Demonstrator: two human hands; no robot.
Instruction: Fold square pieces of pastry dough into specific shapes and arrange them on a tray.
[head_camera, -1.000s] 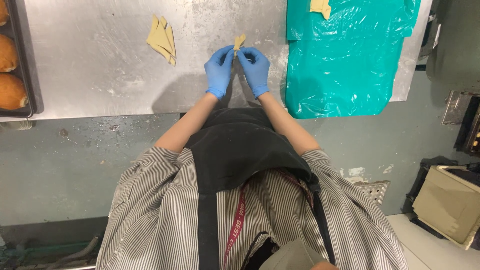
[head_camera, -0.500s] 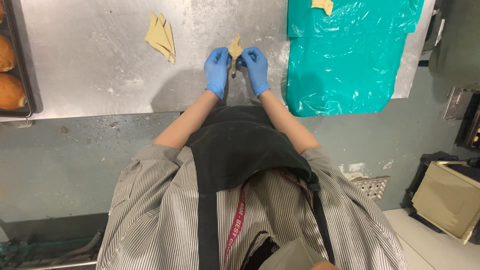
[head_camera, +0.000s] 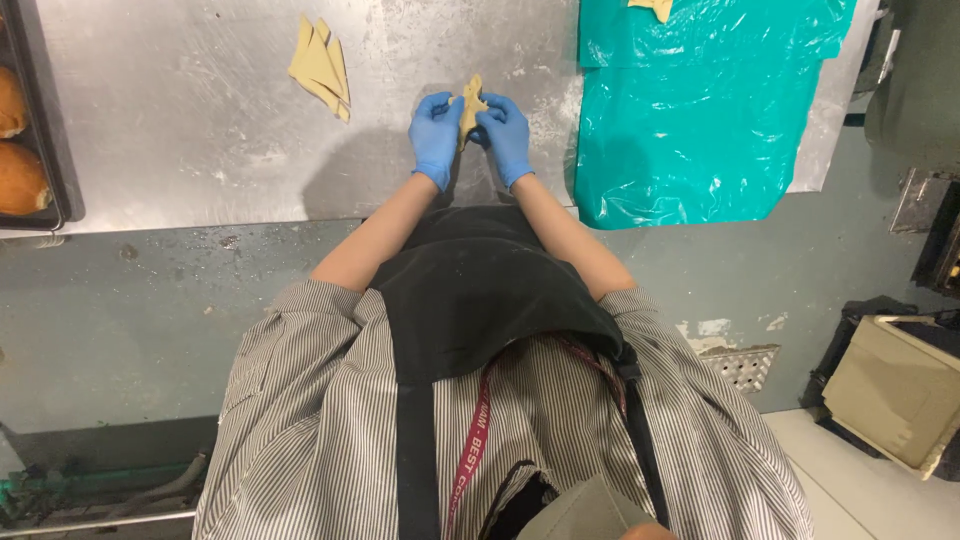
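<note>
The view looks down from above the person onto a stainless steel work table set against the person's front. Both hands wear blue gloves and meet over the middle of the table. The left hand and the right hand each pinch one side of a small piece of pale dough, fingers curled in toward each other, with the thumbs and fingertips closed on the dough's edges. The dough piece sits between the two hands, folded and irregular in outline, with pointed corners sticking out above the fingertips; whether it rests on the table surface or is lifted just clear of it cannot be told. To the left of the hands, well apart from them, a small stack of flat triangular dough sheets lies on the bare steel. To the right of the hands, just beside the right hand, a teal plastic sheet covers the table's right end and hangs over its near edge; another dough piece lies at the top edge of that sheet. At the far left edge a dark baking tray holds round browned buns. The person wears a striped shirt and a black apron.
</note>
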